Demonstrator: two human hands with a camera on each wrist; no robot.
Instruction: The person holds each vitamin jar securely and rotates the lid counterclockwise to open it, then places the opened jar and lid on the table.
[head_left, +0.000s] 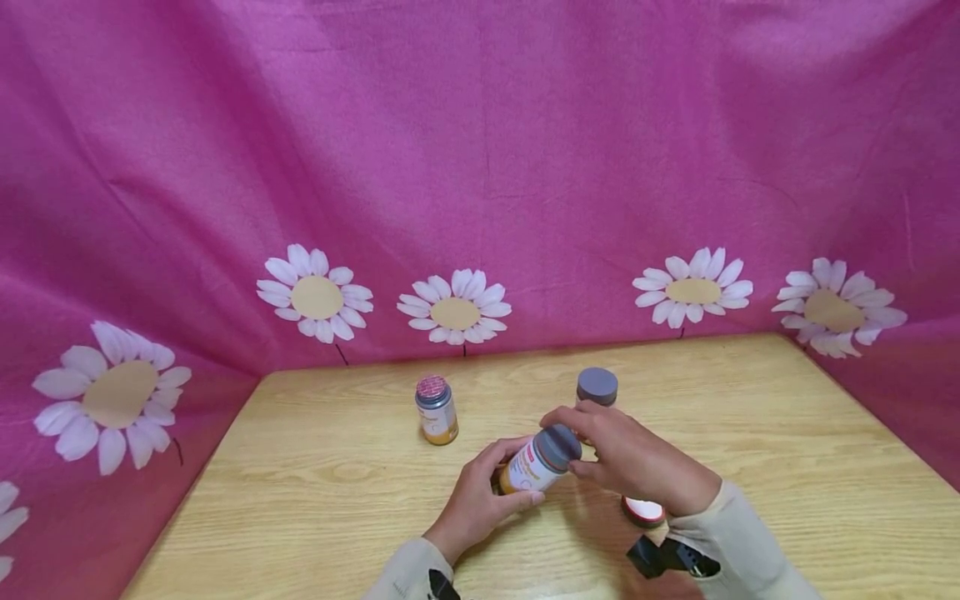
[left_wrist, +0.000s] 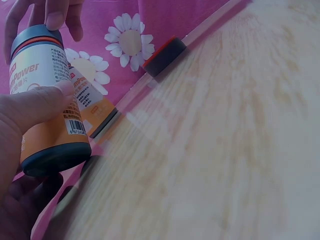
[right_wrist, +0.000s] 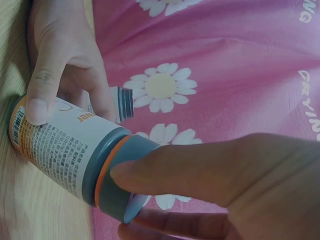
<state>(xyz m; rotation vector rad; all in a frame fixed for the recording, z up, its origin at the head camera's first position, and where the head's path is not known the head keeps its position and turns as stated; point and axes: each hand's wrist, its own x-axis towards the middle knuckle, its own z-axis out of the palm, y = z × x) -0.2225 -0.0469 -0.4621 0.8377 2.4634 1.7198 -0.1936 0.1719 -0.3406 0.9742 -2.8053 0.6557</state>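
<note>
A supplement bottle [head_left: 527,470], white and orange with a dark grey base, is held tilted above the table, its top leaning right. My left hand [head_left: 480,504] grips its body, thumb across the label [left_wrist: 35,75]. The right hand [head_left: 637,454] pinches the grey cap [right_wrist: 114,192] between thumb and fingers. An orange ring shows at the cap's lower edge in the right wrist view. Whether the cap is loose on the neck, I cannot tell.
An uncapped bottle [head_left: 438,417] with a pink seal stands back left. Behind the right hand stands a capped bottle [head_left: 597,385], partly hidden. One loose cap [head_left: 643,511], white inside, lies by the right wrist. A pink flowered cloth [head_left: 480,167] hangs behind the wooden table [head_left: 300,500].
</note>
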